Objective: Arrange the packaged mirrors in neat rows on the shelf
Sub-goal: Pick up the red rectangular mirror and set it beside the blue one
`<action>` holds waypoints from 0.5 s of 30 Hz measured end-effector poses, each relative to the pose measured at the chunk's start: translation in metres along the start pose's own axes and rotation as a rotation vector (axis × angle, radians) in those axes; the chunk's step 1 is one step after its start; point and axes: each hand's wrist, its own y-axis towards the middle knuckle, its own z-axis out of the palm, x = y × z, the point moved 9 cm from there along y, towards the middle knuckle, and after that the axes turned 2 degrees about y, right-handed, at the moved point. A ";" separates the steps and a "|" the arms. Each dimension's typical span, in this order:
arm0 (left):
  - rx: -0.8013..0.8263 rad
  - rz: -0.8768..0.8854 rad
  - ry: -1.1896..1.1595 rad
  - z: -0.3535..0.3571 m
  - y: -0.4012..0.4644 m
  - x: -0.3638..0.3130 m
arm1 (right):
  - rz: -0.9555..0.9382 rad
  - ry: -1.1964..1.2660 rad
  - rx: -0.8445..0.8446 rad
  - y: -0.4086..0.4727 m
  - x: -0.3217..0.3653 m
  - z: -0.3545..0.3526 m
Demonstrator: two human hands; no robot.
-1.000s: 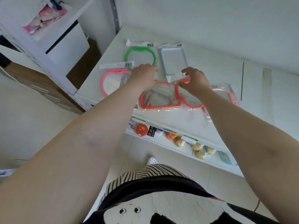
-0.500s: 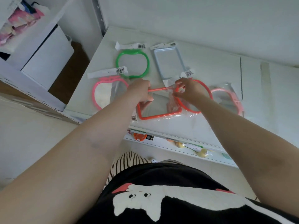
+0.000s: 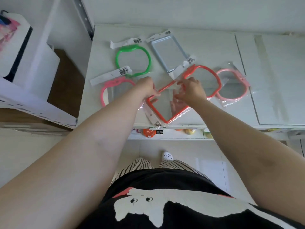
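Several packaged mirrors lie on the white shelf top [image 3: 206, 47]. At the back are a green apple-shaped mirror [image 3: 133, 60] and a grey rectangular mirror [image 3: 170, 53]. A pink apple-shaped mirror [image 3: 113, 90] lies front left, partly under my left arm. A red rectangular mirror [image 3: 166, 106] sits tilted near the front edge. My left hand [image 3: 148, 88] grips its upper left rim. My right hand [image 3: 191, 90] pinches its wrapper at the top right. Behind that hand lie a red apple-shaped mirror [image 3: 208, 80] and a light pink mirror [image 3: 234, 86].
The shelf's front edge [image 3: 181, 125] runs just below the red rectangular mirror. A lower shelf [image 3: 165, 133] holds small orange and yellow items. A metal upright [image 3: 85, 19] stands at the back left. White furniture [image 3: 33, 63] stands to the left.
The red rectangular mirror has turned from lying level to a diagonal tilt, with both hands still on it. The camera has swung so the shelf sits more squarely ahead.
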 end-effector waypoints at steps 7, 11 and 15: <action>0.017 0.060 0.148 0.021 -0.003 0.001 | 0.280 0.024 -0.203 -0.048 -0.020 0.015; 0.096 0.047 0.126 0.024 -0.006 0.002 | 0.585 0.202 -0.257 -0.085 -0.044 0.032; 0.143 0.057 0.116 0.029 -0.007 0.000 | 0.746 0.556 -0.210 -0.093 -0.051 0.048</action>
